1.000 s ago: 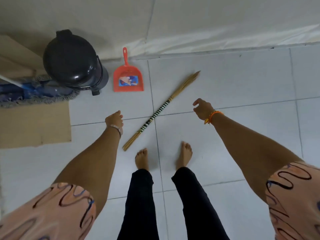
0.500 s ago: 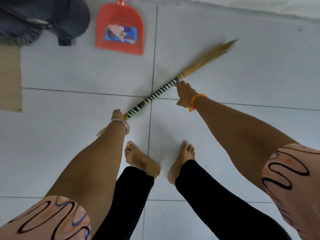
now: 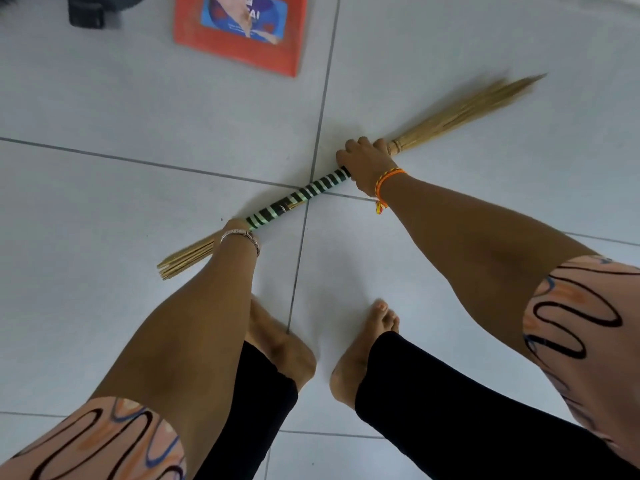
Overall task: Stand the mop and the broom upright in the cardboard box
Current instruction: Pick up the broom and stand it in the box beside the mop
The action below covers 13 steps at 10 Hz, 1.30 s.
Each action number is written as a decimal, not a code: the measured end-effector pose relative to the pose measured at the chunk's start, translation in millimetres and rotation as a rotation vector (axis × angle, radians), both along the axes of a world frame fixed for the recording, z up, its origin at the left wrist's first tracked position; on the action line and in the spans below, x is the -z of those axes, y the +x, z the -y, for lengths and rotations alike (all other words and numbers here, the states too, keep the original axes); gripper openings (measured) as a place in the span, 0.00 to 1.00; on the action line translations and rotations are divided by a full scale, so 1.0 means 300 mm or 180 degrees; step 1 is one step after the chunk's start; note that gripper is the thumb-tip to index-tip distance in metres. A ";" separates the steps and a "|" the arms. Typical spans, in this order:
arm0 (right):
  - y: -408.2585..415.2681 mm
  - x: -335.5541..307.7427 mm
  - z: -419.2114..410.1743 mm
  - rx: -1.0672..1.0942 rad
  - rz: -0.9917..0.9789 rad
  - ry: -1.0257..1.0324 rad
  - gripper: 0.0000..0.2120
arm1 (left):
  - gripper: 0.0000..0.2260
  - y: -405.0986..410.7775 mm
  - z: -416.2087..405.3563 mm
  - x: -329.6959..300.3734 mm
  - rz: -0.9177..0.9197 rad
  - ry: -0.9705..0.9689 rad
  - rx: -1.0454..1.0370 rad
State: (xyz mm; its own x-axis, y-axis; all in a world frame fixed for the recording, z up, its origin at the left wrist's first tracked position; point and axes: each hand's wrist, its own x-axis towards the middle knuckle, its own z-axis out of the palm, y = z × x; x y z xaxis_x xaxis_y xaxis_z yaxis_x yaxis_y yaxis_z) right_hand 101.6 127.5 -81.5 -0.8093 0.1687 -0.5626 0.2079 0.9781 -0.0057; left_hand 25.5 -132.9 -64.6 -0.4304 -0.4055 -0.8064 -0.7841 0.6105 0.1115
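Observation:
A stick broom (image 3: 298, 197) lies slantwise on the white tile floor, its middle wrapped in black and pale green bands, its thin bristles pointing up and to the right. My right hand (image 3: 363, 161) is closed around it at the upper end of the wrapping. My left hand (image 3: 237, 227) grips it at the lower end of the wrapping, mostly hidden behind my wrist. The mop and the cardboard box are out of view.
A red dustpan (image 3: 239, 32) with a blue label lies on the floor at the top. The foot of a black bin (image 3: 86, 13) shows at the top left corner. My bare feet (image 3: 360, 344) stand just below the broom.
I have bent lower, so the floor looks closer. Both hands came down onto the broom and closed around it; a second ago they hung above it.

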 end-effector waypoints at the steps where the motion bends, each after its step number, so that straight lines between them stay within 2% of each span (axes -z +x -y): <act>1: -0.002 -0.007 0.000 -0.0182 0.0055 0.0081 0.16 | 0.18 -0.020 -0.034 -0.041 0.0182 -0.0251 0.0812; 2: -0.007 -0.067 0.022 -0.0100 0.0072 0.0056 0.15 | 0.18 -0.075 -0.082 -0.118 -0.0317 0.0170 -0.0827; 3: -0.010 -0.142 0.032 0.0088 0.0138 -0.0100 0.14 | 0.18 -0.121 -0.106 -0.211 -0.0908 0.0472 -0.1835; 4: -0.014 -0.333 0.042 0.0236 0.0255 -0.0357 0.14 | 0.09 -0.195 -0.158 -0.448 -0.1391 0.0857 -0.2705; 5: -0.020 -0.496 0.052 0.0374 0.0267 -0.0515 0.14 | 0.04 -0.261 -0.210 -0.634 -0.1778 0.1518 -0.3073; 6: -0.048 -0.803 0.045 0.0841 0.0171 -0.0716 0.12 | 0.06 -0.356 -0.300 -1.007 -0.2189 0.2007 -0.3008; 7: -0.056 -1.022 0.044 0.1089 0.0114 -0.0785 0.12 | 0.05 -0.384 -0.340 -1.281 -0.2251 0.2295 -0.2701; 8: -0.074 -1.289 0.073 0.1530 -0.0208 -0.1086 0.11 | 0.06 -0.398 -0.397 -1.626 -0.2294 0.2782 -0.2020; 9: -0.091 -1.502 0.112 0.1612 -0.0504 -0.1263 0.12 | 0.10 -0.428 -0.404 -1.916 -0.2284 0.3303 -0.1463; 10: -0.144 -1.769 0.213 0.1794 -0.0894 -0.1646 0.14 | 0.11 -0.487 -0.358 -2.264 -0.2152 0.3826 -0.0250; 11: -0.214 -1.889 0.285 0.1962 -0.1117 -0.1933 0.17 | 0.11 -0.543 -0.325 -2.437 -0.2024 0.3933 0.0386; 12: -0.401 -2.062 0.430 0.1988 -0.1454 -0.2178 0.15 | 0.12 -0.672 -0.248 -2.661 -0.2212 0.3871 0.0882; 13: -0.560 -2.135 0.541 0.1893 -0.1563 -0.2165 0.11 | 0.12 -0.774 -0.173 -2.754 -0.2379 0.3752 0.1047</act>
State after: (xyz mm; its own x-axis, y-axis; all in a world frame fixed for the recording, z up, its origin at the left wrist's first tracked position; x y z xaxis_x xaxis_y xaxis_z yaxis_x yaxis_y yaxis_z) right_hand -66.4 -34.8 558.9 -0.8655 0.3867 -0.3184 0.4830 0.4756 -0.7352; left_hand -206.8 -80.9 761.7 -0.8371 0.5282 -0.1427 -0.1606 0.0122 0.9869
